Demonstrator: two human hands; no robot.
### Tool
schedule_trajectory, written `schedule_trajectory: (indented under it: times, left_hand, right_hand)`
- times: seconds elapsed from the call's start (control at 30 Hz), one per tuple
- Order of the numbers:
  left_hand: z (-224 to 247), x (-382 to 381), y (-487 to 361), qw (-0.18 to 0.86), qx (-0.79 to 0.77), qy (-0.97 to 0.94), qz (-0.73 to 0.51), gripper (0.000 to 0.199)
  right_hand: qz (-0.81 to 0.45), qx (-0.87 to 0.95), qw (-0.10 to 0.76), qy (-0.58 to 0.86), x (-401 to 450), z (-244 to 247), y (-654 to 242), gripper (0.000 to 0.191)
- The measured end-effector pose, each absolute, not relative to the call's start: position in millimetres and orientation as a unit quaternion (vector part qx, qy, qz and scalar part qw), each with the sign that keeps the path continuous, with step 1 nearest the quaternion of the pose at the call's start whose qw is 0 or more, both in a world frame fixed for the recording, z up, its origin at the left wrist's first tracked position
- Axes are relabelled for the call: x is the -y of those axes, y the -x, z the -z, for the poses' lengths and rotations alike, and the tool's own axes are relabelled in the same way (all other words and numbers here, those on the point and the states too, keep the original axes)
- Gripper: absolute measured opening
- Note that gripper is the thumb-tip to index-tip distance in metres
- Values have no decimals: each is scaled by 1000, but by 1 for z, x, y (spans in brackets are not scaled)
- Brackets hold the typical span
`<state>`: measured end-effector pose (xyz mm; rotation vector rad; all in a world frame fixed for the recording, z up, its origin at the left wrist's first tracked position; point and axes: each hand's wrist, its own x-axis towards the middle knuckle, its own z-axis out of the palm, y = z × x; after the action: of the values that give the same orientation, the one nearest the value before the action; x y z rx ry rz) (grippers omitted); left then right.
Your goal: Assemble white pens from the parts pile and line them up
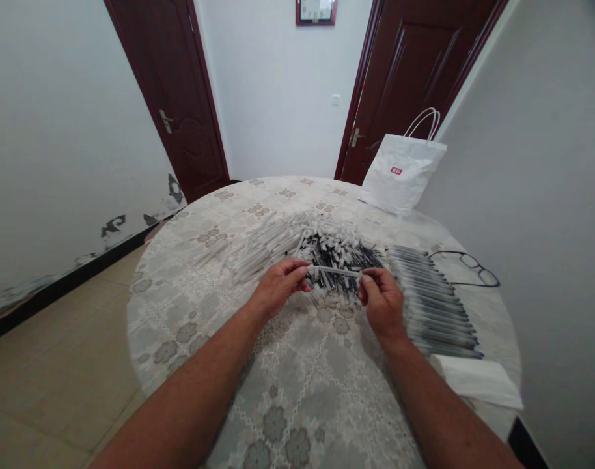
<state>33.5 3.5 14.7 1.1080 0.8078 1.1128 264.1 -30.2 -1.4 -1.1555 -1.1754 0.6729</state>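
Between my two hands runs a thin, pale pen barrel (335, 270), held nearly level above a heap of pen parts. My left hand (282, 281) pinches its left end with thumb and fingertips. At the other end, my right hand (383, 298) has its fingers closed on it; the tip there is hidden. Behind and below lie white pen barrels (265, 247), dark thin refills (321, 251) and small white pieces, perhaps caps (344, 238). Right of my right hand, a row of pens (437, 303) with dark ends lies side by side.
A round table (297, 391) with a patterned cloth carries everything. Eyeglasses (473, 267) lie near its right edge, and a folded white tissue or cloth (478, 378) lies in front of the pen row. A white paper bag (402, 169) stands at the back right, near the wall.
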Motion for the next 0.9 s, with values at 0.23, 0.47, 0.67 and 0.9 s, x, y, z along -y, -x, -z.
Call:
schedule_trajectory:
  times: [0.23,0.47,0.67,0.9]
  left_hand:
    - [-13,5,-40,683,-339,-471,-443,32]
    - [-15,3,-39,740,-291,-380,-473,35]
    - [-12,-4,-38,709,-323,-321,-539,20]
    - [-13,-5,-38,699,-338,-309,-549,18]
  right_hand:
    - [-285,529,620,505,32,6,-262,20]
    - [-296,524,629,493,33,5,-262,21]
    - [-295,533,627,486,34,6,-261,20]
    - [-276,531,620,507,36,4,-261,22]
